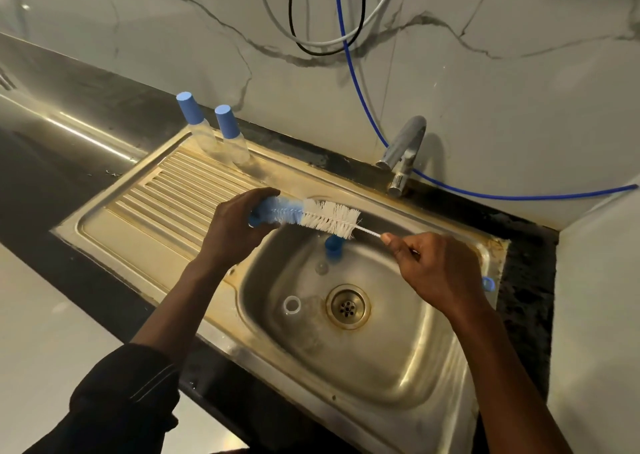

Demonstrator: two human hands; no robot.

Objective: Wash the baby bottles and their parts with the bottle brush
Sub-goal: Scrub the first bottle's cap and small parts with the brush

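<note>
The left hand (239, 225) is curled round a small blue part (258, 216), gripping it over the near edge of the basin. The brush (329, 219) runs from that hand across to the right hand (433, 270). Its blue bristles sit at or in the blue part, and its white bristles are out in the open between the two hands. The right hand pinches the thin wire stem between thumb and forefinger, with the other fingers folded in.

Below the brush, down in the sink (450, 367), a blue cap (333, 245) lies just under the white bristles. A small clear piece (321, 267) is right beside it. Nearer the left wrist there is a white ring (292, 304), just beside the drain (348, 306). Something clear seems to lie by the ring, but I cannot make out what it is. I see no standing water in the basin.

Beyond the left hand, at the far edge of the drainboard (166, 197), two bottles (207, 135) stand side by side, both clear with blue caps on. I cannot tell whether anything is in them.

Past the right hand, a blue loop (488, 283) shows at the sink's rim. The tap (403, 155) stands beyond the right hand, against the wall. The dark table (86, 83) runs off behind the left hand.
</note>
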